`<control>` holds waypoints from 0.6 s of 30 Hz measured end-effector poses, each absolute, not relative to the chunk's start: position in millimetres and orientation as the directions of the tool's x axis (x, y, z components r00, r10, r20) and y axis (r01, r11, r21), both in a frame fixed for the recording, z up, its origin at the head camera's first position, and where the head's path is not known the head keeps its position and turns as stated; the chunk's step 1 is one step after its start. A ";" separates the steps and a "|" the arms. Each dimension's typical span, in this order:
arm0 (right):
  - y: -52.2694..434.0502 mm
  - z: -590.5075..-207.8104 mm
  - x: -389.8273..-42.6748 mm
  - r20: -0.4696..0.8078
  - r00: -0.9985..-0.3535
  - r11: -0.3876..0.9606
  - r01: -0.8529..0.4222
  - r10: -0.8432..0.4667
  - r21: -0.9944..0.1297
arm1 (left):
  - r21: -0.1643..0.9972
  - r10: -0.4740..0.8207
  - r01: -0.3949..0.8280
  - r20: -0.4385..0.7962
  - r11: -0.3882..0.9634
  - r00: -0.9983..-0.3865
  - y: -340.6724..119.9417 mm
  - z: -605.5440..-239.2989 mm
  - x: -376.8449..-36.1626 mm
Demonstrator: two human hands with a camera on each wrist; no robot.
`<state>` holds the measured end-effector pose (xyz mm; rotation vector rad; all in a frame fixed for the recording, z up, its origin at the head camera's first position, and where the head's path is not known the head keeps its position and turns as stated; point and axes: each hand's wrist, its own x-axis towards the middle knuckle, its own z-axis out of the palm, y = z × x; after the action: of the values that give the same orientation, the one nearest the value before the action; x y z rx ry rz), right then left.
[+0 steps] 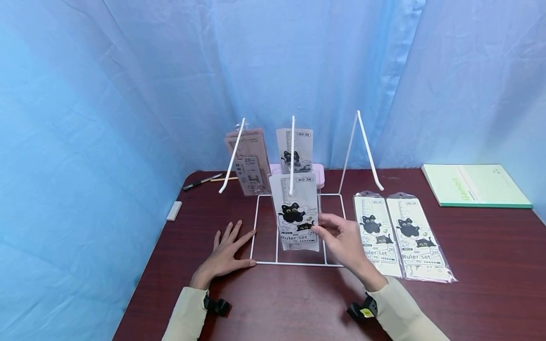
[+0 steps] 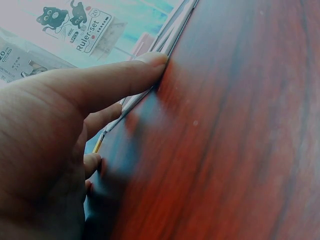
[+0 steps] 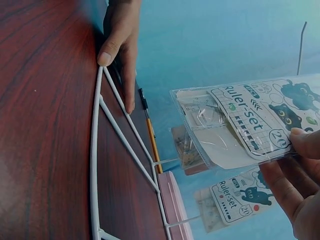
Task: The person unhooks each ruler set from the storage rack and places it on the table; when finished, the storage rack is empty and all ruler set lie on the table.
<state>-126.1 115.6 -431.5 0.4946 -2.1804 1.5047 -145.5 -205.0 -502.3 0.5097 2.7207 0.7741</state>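
Observation:
A white wire display rack stands on the dark wooden table, with three slanted hooks. On the middle hook hangs a clear ruler-set packet with black cats, and my right hand pinches its lower right edge. A second such packet hangs farther back on that hook. Pinkish packets hang on the left hook. My left hand lies flat on the table, fingers straight, fingertips touching the rack's base wire.
Two more ruler-set packets lie flat to the right of the rack. A green notebook sits at the far right, a pen and pencil at the back left, a white eraser by the left edge. Blue curtain behind.

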 end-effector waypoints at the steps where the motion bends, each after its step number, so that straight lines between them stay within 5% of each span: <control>1: 115.9 -431.8 -125.4 0.546 -0.837 0.342 -0.526 -0.043 -0.779 | 0.546 0.400 0.260 -0.153 0.796 -0.904 -204.8 -502.6 -145.5; 18: 118.4 -430.3 -112.0 0.551 -0.832 0.357 -0.536 -0.068 -0.765 | 0.552 0.402 0.261 -0.149 0.792 -0.903 -205.0 -502.2 -145.6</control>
<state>-112.0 118.4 -430.3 0.5265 -2.1967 1.4784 -145.6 -205.0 -502.2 0.5141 2.7231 0.7834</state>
